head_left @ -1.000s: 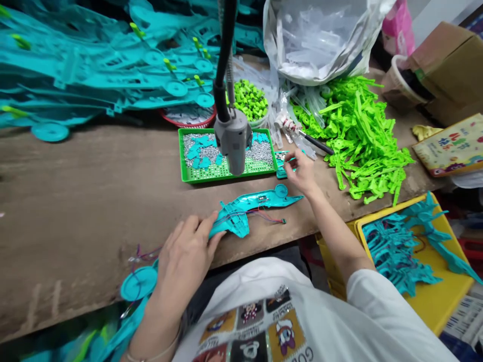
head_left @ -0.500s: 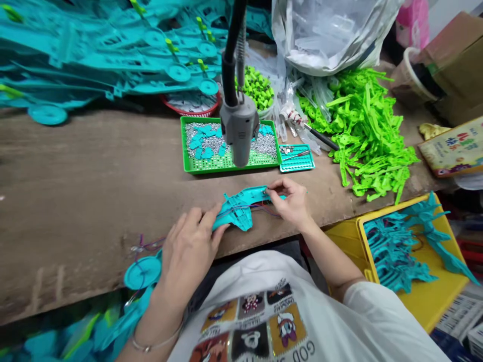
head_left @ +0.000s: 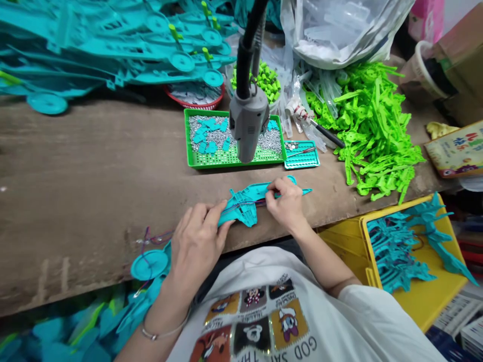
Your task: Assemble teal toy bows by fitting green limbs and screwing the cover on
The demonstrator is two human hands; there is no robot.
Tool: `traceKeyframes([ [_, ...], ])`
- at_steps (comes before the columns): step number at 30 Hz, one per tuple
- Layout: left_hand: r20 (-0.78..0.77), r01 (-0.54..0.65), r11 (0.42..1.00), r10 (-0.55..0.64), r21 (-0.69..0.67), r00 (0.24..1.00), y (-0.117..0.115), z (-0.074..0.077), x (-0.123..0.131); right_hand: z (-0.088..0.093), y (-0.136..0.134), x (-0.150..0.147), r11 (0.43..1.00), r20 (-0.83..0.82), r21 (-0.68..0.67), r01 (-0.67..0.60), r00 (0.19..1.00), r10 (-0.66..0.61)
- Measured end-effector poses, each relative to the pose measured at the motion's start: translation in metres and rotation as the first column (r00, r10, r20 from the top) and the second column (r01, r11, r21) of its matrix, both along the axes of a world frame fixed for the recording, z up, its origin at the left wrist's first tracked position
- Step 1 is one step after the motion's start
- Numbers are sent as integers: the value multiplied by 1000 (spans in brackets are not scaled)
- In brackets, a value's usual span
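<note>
A long teal plastic shell (head_left: 247, 213) lies at the front edge of the table, ribbed on the side facing up. My left hand (head_left: 198, 229) is closed on its left part, fingers on top and thumb along the near side. Thin red and blue wires (head_left: 241, 204) run along the shell toward my right hand (head_left: 286, 203). The fingers of that hand are pinched together over the wires near the shell's right part; their tips are partly hidden. A pointed teal end sticks out beyond them. Left of my left wrist are a teal disc (head_left: 150, 265) and more loose wires (head_left: 145, 241).
A green tray (head_left: 211, 163) of screws and small teal pieces stands behind, with a small teal tray (head_left: 302, 160) beside it. A grey hanging screwdriver (head_left: 247, 125) is above. Lime-green parts (head_left: 377, 136) are heaped right, teal shells (head_left: 94, 55) back left. A yellow bin (head_left: 422, 306) stands right.
My right hand has shifted from the shell's upper edge down onto the wires, which now lie closer along the shell. My left hand keeps its hold. The camera view has moved slightly.
</note>
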State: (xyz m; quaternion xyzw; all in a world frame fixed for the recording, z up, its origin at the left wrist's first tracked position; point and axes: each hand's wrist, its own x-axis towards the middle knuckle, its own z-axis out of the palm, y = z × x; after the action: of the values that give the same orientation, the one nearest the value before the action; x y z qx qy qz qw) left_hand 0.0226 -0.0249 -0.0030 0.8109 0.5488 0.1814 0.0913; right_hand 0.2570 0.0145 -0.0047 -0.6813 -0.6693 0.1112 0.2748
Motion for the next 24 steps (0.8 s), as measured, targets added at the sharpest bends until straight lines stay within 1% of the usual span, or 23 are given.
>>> traceKeyframes([
  [2,27,6,1000,-5,-4,1000,1,-4,-1,-1,-4,-6,999,158,11,-37,987,35],
  [4,54,17,1000,-17,-13,998,3,-8,-4,0,-8,-10,997,283,-9,-75,956,75],
  [6,88,38,999,-35,-26,996,9,-14,-9,3,-13,-10,993,346,-36,-112,931,118],
  [7,106,52,998,-49,-33,993,13,-17,-12,5,-14,-6,989,340,-46,-141,929,148],
  [9,145,86,995,-77,-55,986,23,-25,-19,9,-17,9,970,235,-62,-236,941,244],
  [10,165,98,993,-87,-62,982,28,-29,-23,11,-18,20,957,150,-58,-283,946,289],
  [11,182,107,992,-93,-66,979,33,-33,-26,13,-21,32,951,59,-44,-305,950,307],
  [12,195,111,992,-97,-64,976,38,-36,-30,15,-24,45,955,-21,-25,-296,955,295],
  [13,202,114,992,-99,-60,974,42,-39,-33,17,-28,57,965,-81,-13,-261,962,259],
  [15,209,122,991,-108,-53,972,49,-43,-39,17,-39,74,982,-135,-30,-185,974,179],
  [16,210,129,990,-114,-59,971,53,-45,-41,16,-46,79,983,-141,-52,-174,976,165],
  [18,195,132,989,-117,-68,974,58,-46,-45,9,-58,80,972,-140,-92,-214,970,200],
  [20,151,123,991,-114,-56,982,62,-45,-47,-3,-67,73,964,-125,-87,-253,962,241],
  [22,108,105,994,-101,-37,989,61,-38,-47,-15,-70,65,963,-113,-67,-261,961,252],
  [24,127,65,998,-63,-13,990,53,-25,-41,-23,-71,57,969,-165,-73,-237,961,223],
])
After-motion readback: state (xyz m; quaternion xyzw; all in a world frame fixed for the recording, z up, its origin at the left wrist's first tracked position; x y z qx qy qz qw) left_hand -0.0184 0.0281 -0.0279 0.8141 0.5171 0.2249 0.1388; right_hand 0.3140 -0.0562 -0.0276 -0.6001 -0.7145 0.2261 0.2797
